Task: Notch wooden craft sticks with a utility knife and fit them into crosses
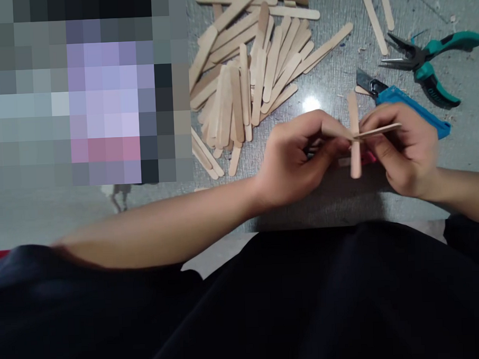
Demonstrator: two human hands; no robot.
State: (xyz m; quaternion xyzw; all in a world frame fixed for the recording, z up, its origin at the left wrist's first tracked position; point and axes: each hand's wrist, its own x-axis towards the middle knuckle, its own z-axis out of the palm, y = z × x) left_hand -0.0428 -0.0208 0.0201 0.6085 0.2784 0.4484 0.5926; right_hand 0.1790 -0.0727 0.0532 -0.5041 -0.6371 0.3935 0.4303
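Crossed wooden craft sticks (355, 161) form a small cross shape above the near part of the table, one stick running up and down and another pointing sideways to the right. My left hand (297, 153) pinches this piece from the left, near its centre. From the right, my right hand (407, 145) grips it close to the crossing, thumb and fingers closed. Something pink shows behind the sticks, mostly covered by the fingers; what it is I cannot make out. Beyond my right hand lies a blue utility knife (429, 115) with its blade out, partly hidden by that hand.
A large heap of loose craft sticks (236, 100) spreads over the grey table (330, 85) at the upper middle. Green-handled pliers (425, 60) lie with jaws apart at the upper right, near two loose sticks. The upper left is blurred into blocks.
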